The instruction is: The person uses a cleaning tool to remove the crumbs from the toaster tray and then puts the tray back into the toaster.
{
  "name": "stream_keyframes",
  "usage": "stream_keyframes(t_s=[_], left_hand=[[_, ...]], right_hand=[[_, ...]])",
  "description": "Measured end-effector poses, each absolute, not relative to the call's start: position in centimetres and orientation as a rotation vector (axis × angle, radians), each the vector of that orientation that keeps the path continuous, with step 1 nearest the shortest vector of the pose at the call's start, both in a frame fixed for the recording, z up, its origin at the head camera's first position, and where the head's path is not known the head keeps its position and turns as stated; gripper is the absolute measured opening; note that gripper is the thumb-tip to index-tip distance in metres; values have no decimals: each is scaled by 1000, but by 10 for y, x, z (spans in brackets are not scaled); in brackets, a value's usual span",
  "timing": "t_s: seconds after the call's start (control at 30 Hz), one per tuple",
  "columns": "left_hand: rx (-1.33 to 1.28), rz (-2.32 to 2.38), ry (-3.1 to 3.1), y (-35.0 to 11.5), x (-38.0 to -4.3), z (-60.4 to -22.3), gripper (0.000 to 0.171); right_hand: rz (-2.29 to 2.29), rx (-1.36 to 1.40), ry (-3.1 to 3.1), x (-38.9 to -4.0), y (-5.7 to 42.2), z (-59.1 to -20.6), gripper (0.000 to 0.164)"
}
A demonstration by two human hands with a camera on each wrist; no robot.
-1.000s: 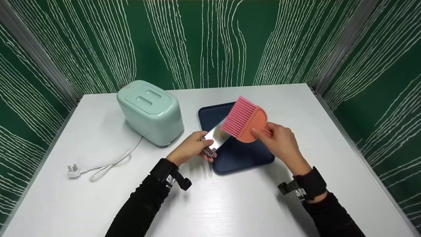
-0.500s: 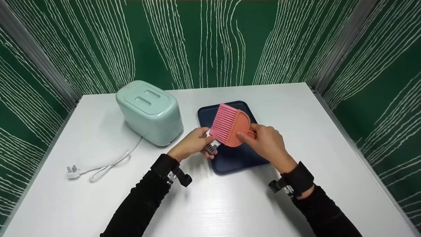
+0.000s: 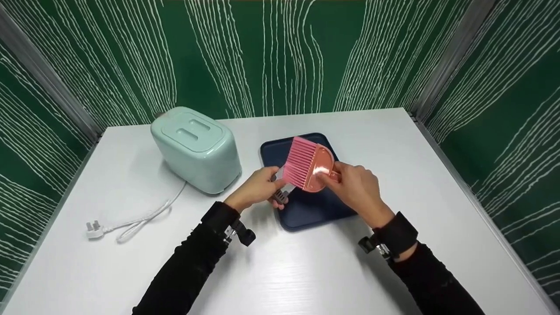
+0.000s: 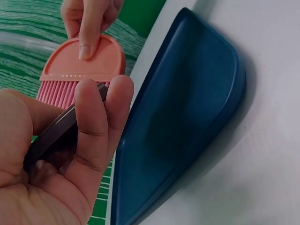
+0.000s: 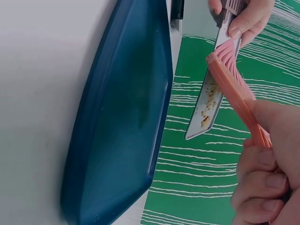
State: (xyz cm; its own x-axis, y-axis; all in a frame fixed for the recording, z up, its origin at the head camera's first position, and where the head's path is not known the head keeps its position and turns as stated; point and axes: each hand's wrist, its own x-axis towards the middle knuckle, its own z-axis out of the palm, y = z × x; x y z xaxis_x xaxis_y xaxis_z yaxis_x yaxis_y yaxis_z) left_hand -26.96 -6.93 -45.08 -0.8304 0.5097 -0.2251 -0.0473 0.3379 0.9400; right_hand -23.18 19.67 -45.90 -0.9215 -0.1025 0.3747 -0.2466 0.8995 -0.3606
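My left hand point(image 3: 257, 189) grips the dark slotted end of a metal crumb tray point(image 5: 197, 119), which tilts above the navy tray point(image 3: 315, 212). Yellowish crumbs point(image 5: 209, 104) lie along the metal in the right wrist view. With thumb and fingers, my right hand point(image 3: 359, 189) holds the handle of an orange brush point(image 3: 321, 168) with pink bristles point(image 3: 300, 158). Those bristles touch the crumb tray near my left thumb. From the head view, the brush covers most of the metal. In the left wrist view, only the dark edge point(image 4: 56, 129) of the crumb tray shows between my fingers.
A mint-green toaster point(image 3: 197, 151) stands at the back left of the white table point(image 3: 280, 280). Its white cord point(image 3: 151, 215) ends in a plug point(image 3: 94, 229) at the left. Green walls point(image 3: 297, 57) with white lines enclose the back and sides.
My right hand has moved left with the brush, bringing the bristles from the crumb tray's far part to near my left thumb. The left hand keeps its grip, almost in place.
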Motion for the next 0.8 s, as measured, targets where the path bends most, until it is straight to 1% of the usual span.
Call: stream_keyframes(t_s=[0.3,0.57,0.8], left_hand=[[533,1386,2302,-68,-271,-448,17],[517,1302,2363,-70,-273,-445,22],[515,1280,2353,-71,-274,-444,17]], right_hand=[[509,260,-2625,-236,202,-465,42],[492,251,-2627,-238,208,-468,45],[442,235,-2625,-239,213,-469,46]])
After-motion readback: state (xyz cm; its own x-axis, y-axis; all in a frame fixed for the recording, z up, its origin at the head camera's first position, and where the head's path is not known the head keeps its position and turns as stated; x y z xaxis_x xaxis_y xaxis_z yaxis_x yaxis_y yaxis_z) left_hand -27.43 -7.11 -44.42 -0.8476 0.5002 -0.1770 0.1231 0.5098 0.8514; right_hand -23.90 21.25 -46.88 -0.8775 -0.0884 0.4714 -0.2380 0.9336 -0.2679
